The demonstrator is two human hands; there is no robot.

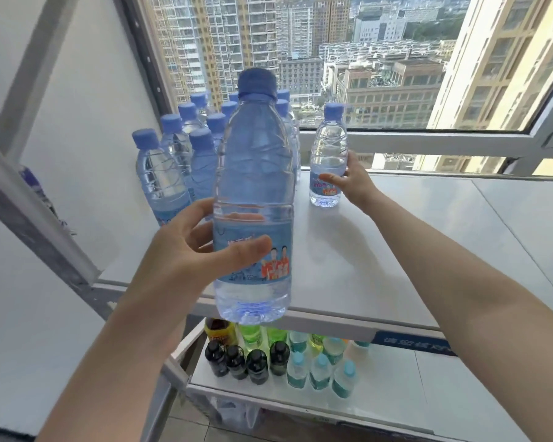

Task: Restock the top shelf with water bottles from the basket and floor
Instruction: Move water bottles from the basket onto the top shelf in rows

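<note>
**Both hands on water bottles at the top shelf**

On my feed the left hand (186,250) grips the near bottle (253,186) around its label. The thumb lies across the front of the label and the other fingers curl out of sight behind it. The bottle is upright, blue cap up. Its base shows just in front of the front edge of the top shelf (396,250), and I cannot tell whether it touches that edge. The left forearm comes up from the lower left with the wrist bent slightly inward.

The right hand (355,183) holds the far bottle (328,154) low on its body. I can see the thumb tip on the label, and the fingers wrap round the right side. That bottle stands upright on the shelf surface near the back. The right arm is stretched out almost straight across the shelf from the lower right.

A group of bottles (179,154) with the same blue caps stands in the back left corner of the shelf. The far bottle is apart from it to the right.

Below, the lower shelf (412,387) carries dark bottles (246,362) beside teal-capped bottles (320,371). The window (364,59) behind the shelf looks out on tall buildings.
</note>
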